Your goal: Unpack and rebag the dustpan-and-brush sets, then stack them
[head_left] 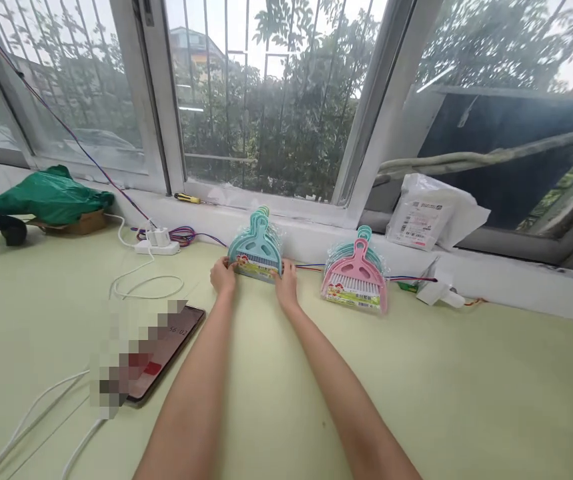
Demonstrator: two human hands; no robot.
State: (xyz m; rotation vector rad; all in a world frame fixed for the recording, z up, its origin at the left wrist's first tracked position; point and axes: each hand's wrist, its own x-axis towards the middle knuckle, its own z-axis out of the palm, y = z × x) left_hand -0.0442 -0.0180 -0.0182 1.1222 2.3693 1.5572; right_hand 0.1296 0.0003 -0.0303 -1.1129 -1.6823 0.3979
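A stack of wrapped teal dustpan and brush sets (256, 245) leans upright against the low wall under the window. My left hand (224, 275) grips its left edge, and my right hand (286, 280) grips its right edge, fingers curled behind and thumbs at the front. A printed label runs along the front set's lower edge. To the right stands a second stack, with a pink dustpan and brush set (357, 277) in front and teal ones behind it. Neither hand touches that stack.
A phone (171, 357), partly pixelated, lies left of my arms on the pale green table (286, 407). Behind it are a white power strip (159, 247) and loose cables. A green bag (49, 197), a screwdriver (187, 198) and a white package (419, 213) sit along the window side.
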